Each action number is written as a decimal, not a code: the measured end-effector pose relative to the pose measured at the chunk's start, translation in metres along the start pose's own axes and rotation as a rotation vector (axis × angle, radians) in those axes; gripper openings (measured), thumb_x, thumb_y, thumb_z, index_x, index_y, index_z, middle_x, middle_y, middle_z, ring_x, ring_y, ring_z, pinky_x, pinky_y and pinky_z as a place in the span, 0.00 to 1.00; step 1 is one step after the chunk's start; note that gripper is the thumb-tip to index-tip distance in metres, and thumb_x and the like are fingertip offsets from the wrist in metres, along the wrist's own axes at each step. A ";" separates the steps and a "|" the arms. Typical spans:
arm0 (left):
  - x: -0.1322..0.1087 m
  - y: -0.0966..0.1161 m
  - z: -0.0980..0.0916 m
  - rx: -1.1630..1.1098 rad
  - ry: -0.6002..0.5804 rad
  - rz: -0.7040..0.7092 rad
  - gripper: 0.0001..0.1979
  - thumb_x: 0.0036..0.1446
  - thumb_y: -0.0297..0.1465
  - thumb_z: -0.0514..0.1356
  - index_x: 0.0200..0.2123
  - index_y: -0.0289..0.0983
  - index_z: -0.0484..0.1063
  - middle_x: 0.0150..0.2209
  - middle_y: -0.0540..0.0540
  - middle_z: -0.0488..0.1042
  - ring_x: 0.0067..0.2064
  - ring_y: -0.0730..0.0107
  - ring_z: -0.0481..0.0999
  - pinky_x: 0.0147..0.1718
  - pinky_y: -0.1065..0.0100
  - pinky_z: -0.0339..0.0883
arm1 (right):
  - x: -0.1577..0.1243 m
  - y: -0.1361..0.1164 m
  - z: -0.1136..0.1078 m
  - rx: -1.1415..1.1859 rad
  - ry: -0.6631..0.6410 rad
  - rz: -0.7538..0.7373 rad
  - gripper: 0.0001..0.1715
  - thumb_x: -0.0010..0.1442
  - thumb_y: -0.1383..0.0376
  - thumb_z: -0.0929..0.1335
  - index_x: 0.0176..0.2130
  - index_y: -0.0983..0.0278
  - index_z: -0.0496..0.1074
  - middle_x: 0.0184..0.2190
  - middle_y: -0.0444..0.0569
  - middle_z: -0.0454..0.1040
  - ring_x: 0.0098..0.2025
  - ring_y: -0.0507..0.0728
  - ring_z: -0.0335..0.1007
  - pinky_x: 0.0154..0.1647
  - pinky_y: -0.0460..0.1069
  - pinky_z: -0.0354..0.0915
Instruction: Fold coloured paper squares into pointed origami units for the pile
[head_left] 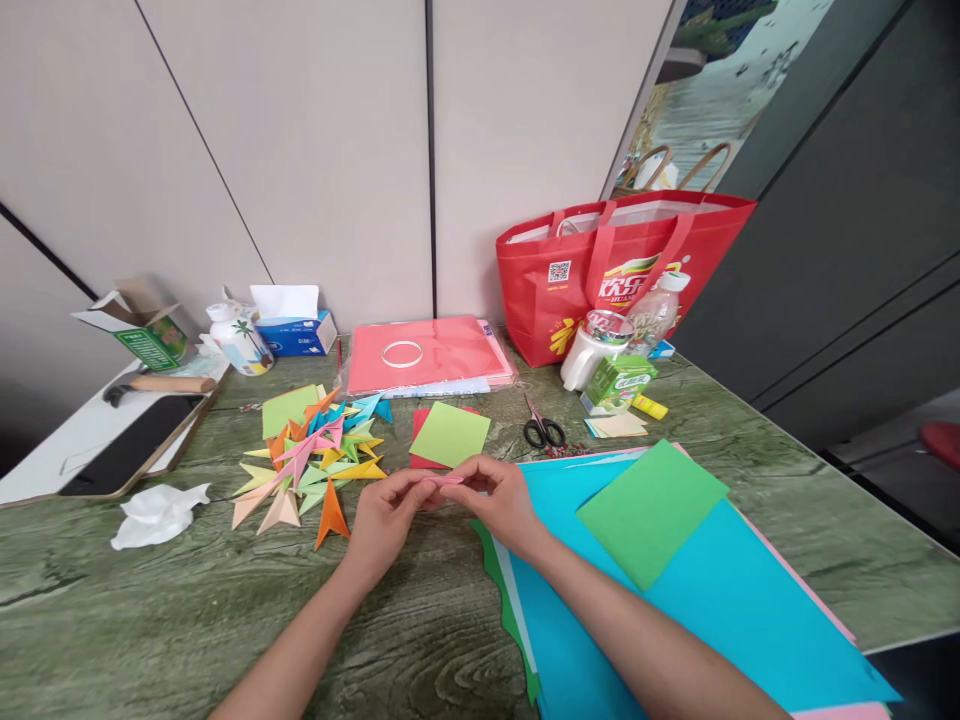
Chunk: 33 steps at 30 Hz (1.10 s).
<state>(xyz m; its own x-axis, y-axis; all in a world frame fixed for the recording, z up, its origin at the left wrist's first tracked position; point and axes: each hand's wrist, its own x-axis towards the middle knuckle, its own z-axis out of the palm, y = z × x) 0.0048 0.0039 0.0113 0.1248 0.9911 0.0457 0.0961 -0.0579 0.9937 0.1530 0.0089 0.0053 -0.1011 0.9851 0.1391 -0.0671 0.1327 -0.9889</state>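
Observation:
Between both hands is a small piece of folded pink paper [444, 480], pinched at its two ends above the table. My left hand [386, 515] grips its left end with thumb and fingers. My right hand [495, 500] closes on the right end; the fingers cover much of the paper. Just beyond the hands lies a light green paper square [451, 434] over a red one [421, 440]. To the left is a heap of folded paper pieces [322, 450] in orange, pink, yellow, green and blue. Under my right forearm spread large blue sheets [675, 620] with a green square [654, 512] on top.
Black-handled scissors [544, 430] lie beyond my right hand. A red bag [555, 300], a white mug [589, 358], a bottle [656, 312] and a green box [616, 385] stand at the back right. A phone [131, 445], hammer [169, 384] and crumpled tissue [157, 515] lie left.

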 end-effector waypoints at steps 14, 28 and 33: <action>0.003 -0.006 -0.005 -0.132 0.028 -0.032 0.08 0.49 0.33 0.59 0.30 0.35 0.73 0.23 0.48 0.75 0.24 0.70 0.73 0.25 0.69 0.69 | 0.008 0.004 -0.008 0.099 0.002 0.023 0.17 0.40 0.61 0.73 0.31 0.64 0.68 0.24 0.44 0.71 0.26 0.51 0.66 0.25 0.45 0.64; 0.000 0.001 0.002 -0.095 -0.028 -0.139 0.11 0.48 0.36 0.60 0.29 0.33 0.73 0.22 0.46 0.75 0.22 0.70 0.73 0.23 0.70 0.69 | 0.005 0.002 -0.007 -0.024 -0.047 -0.023 0.14 0.44 0.58 0.71 0.19 0.66 0.67 0.17 0.42 0.67 0.21 0.48 0.60 0.23 0.44 0.57; 0.001 0.001 0.002 -0.055 -0.075 -0.188 0.14 0.49 0.38 0.58 0.32 0.32 0.72 0.25 0.45 0.75 0.22 0.70 0.73 0.22 0.69 0.69 | 0.010 0.009 -0.009 0.035 0.028 0.061 0.15 0.43 0.58 0.71 0.20 0.66 0.67 0.16 0.42 0.68 0.20 0.49 0.61 0.22 0.45 0.59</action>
<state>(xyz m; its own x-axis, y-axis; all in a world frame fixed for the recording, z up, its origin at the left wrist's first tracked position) 0.0074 0.0042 0.0120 0.1833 0.9720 -0.1467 0.0708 0.1358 0.9882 0.1600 0.0212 -0.0024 -0.0787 0.9940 0.0766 -0.0969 0.0689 -0.9929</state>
